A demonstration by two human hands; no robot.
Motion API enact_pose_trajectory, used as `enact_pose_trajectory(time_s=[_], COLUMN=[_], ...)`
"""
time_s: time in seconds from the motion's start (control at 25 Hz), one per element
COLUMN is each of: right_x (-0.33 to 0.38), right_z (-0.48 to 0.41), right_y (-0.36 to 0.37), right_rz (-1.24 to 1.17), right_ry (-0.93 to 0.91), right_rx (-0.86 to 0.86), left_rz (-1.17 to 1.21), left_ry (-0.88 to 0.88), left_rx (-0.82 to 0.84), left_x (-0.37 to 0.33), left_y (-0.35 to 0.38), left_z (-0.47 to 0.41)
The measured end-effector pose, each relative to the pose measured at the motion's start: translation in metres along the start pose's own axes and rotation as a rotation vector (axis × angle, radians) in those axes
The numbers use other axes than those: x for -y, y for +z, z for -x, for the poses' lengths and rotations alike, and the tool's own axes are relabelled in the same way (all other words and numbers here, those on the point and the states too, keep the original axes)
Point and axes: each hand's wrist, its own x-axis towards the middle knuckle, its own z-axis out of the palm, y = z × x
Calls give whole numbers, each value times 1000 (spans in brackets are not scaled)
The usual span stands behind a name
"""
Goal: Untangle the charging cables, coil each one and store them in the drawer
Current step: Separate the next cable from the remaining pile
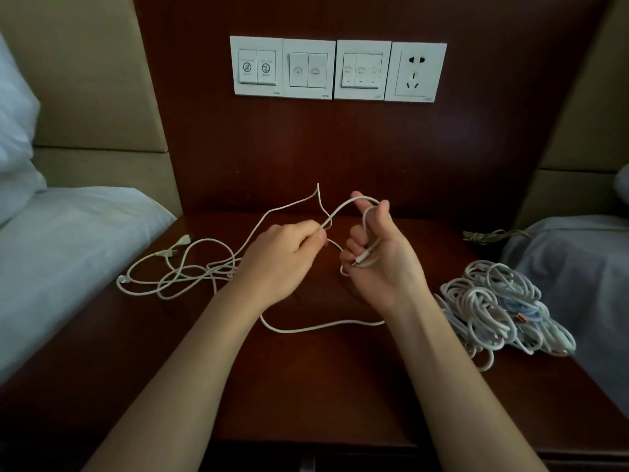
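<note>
Bedside scene, seen from the head camera.

A dark wooden nightstand [306,386] fills the middle and lower field. A wooden wall panel [306,141] of the same tone rises behind it at 12 o'clock. A white-covered bed [68,250] lies at 9 o'clock and a second bed [571,267] at 3 o'clock.

On the panel sit three white switch plates [308,68] in a row, with a wall socket [415,73] just beside them on the 3 o'clock side.

A dense pile of white cables [500,308] rests on the nightstand at 4 o'clock, near the second bed. A looser tangle of white cable [183,270] spreads at 9 o'clock, with a small white plug [182,240] at its far edge.

Both bare forearms enter from 6 o'clock. The left hand [282,257], knuckles up, pinches one white cable [323,327] between thumb and fingertips near the centre. From that pinch the cable rises in a peak toward 12 o'clock. It also crosses to the right hand [377,260].

The right hand is held palm toward the camera. The cable loops over its raised index finger. Its lower fingers curl round the cable's connector [364,257] and press it against the palm. A slack bight of the same cable lies on the nightstand at 6 o'clock of the hands.

A dark cord [486,236] lies at 2 o'clock by the nightstand's edge.
</note>
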Motion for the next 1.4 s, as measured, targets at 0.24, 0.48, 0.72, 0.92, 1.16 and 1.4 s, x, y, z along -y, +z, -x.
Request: enact_pose_trajectory(time_s=[0.24,0.48,0.72,0.92,1.16,1.4], right_x=[-1,9,11,6,4,-1], right_z=[-2,-3,4,1,5,11], right_y=[-1,-5,-3,-7,-2,3], right_rz=[16,-120,-321,-42,213,363], right_ry=[-89,-208,-169,-128,-38,36], right_rx=[-111,-278,-246,-310,-200,-30], left_rz=[-233,560,184,73,107,40], left_ry=[135,-154,131,138,197,154], left_rx=[210,240,250,366,357,327], left_x=[-10,6,-4,-17,-25,-35], left_y=[-1,-16,-9,-18,-26,-28], left_z=[3,-1,7,10,9,7])
